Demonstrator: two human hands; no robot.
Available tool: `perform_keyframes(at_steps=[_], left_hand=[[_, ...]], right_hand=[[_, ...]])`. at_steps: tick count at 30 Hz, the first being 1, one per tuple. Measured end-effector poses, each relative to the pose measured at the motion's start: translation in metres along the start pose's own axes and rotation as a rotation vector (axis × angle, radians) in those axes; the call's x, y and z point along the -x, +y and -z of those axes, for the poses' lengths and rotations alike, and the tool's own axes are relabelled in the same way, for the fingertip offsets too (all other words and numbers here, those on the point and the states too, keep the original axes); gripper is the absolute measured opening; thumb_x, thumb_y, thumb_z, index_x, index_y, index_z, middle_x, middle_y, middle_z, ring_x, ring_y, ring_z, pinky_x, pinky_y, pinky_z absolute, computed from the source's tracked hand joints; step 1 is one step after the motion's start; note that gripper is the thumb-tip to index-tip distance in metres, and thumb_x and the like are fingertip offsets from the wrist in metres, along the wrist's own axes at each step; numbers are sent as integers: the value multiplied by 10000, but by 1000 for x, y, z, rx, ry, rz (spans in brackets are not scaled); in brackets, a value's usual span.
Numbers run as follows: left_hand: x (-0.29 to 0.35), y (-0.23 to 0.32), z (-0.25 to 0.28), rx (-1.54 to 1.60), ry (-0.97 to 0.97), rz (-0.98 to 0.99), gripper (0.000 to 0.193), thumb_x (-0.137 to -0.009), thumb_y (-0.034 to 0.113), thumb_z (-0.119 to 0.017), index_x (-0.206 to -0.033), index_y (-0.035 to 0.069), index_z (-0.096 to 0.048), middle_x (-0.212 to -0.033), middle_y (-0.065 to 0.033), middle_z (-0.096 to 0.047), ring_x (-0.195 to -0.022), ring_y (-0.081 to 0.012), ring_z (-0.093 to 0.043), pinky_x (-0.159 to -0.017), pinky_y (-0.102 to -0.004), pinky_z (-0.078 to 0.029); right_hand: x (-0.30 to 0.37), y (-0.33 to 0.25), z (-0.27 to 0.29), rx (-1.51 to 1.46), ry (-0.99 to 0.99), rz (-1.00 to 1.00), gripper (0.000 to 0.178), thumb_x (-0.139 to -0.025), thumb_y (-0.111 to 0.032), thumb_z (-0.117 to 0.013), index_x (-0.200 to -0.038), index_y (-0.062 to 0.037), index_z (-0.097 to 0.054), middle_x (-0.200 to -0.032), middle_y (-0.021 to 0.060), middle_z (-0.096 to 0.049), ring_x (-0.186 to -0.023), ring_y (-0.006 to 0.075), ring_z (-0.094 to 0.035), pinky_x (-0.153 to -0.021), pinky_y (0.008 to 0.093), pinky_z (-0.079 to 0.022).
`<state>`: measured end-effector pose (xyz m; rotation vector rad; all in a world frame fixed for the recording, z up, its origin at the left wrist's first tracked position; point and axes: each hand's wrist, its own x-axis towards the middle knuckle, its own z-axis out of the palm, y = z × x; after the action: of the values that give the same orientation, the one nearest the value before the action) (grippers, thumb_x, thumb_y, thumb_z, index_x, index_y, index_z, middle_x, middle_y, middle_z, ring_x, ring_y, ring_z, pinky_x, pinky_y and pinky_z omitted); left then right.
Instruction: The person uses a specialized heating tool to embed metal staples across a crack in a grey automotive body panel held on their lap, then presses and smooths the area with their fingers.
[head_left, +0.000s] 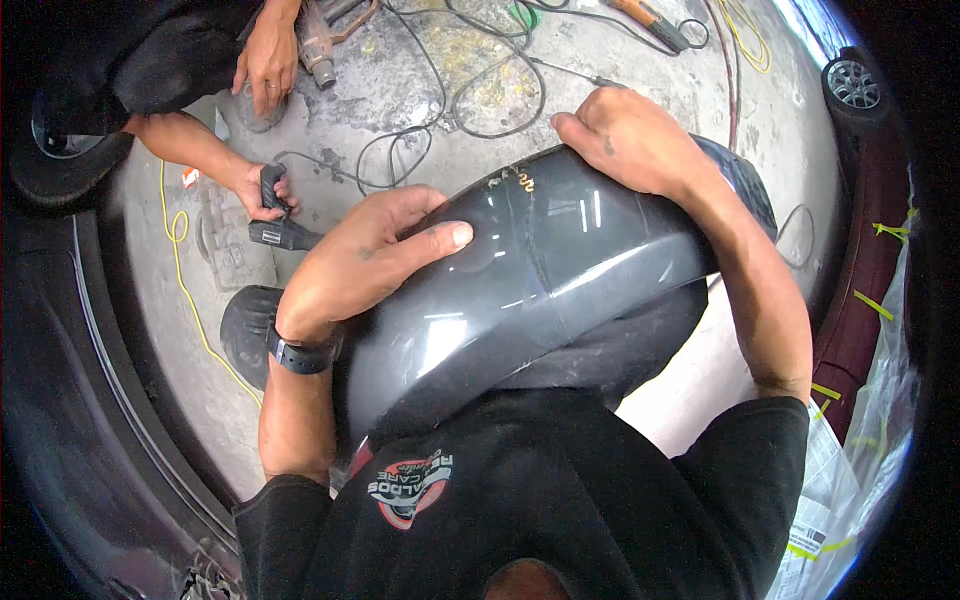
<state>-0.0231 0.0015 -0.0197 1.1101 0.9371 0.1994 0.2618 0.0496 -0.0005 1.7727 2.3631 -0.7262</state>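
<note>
A glossy black curved car body panel [490, 300], probably a bumper piece, lies across my lap. A cracked line [530, 250] runs down its face, with small wavy metal staples [524, 181] at its upper end. My left hand [385, 250] grips the panel's left upper edge, thumb lying on the face and fingers partly hidden behind the rim. My right hand [635, 140] is closed over the upper right edge; its fingertips are out of sight. Left of the panel, a co-worker's hand [255, 190] holds a black corded hand tool [278, 215] by its grip.
The co-worker's other hand [268, 65] hangs beside a heat-gun-like tool [318, 50]. Black cables [440, 90] loop over the stained concrete floor [390, 110]. An orange-and-black tool [650, 22] lies farther off. Cars flank both sides; the right one carries plastic sheeting [885, 410] and yellow tape.
</note>
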Motion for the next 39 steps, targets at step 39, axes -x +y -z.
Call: perform_keyframes(at_steps=[39], left_hand=[[-10, 11, -15, 80, 69, 112, 367, -956, 324, -724, -1100, -7, -659, -965, -8, -700, -791, -49, -624, -723, -227, -514]], right_hand=[[0, -5, 0, 36, 22, -28, 449, -932, -338, -529, -805, 55, -707, -836, 293, -684, -853, 465, -683, -831, 534, -535]])
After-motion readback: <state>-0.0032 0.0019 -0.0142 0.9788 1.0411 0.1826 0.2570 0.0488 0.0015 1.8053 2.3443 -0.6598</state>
